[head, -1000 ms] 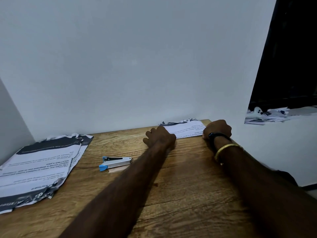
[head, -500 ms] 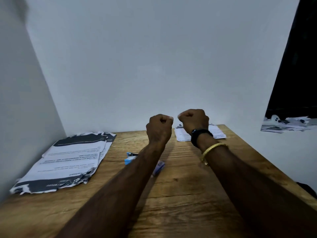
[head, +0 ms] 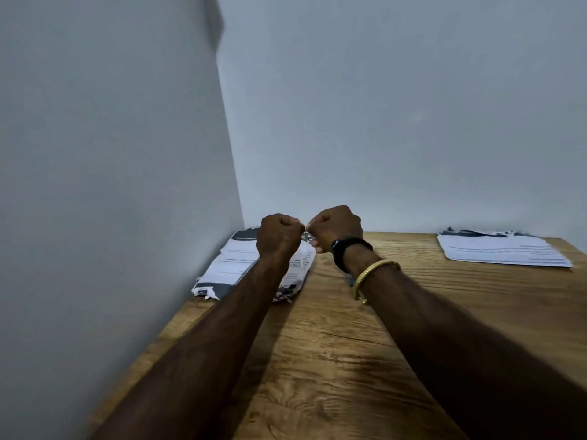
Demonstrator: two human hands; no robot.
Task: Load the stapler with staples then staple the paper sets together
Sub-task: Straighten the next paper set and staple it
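Grips fisted: left hand [head: 279,235] beside right hand [head: 335,231], raised near the table-edge paper stack [head: 228,265].

Both forearms reach forward, bare, raised off the table. Left hand [head: 279,235] curled into a fist, back toward the camera. Right hand [head: 335,228] also a fist, knuckles nearly touching the left's. Nothing visibly held.
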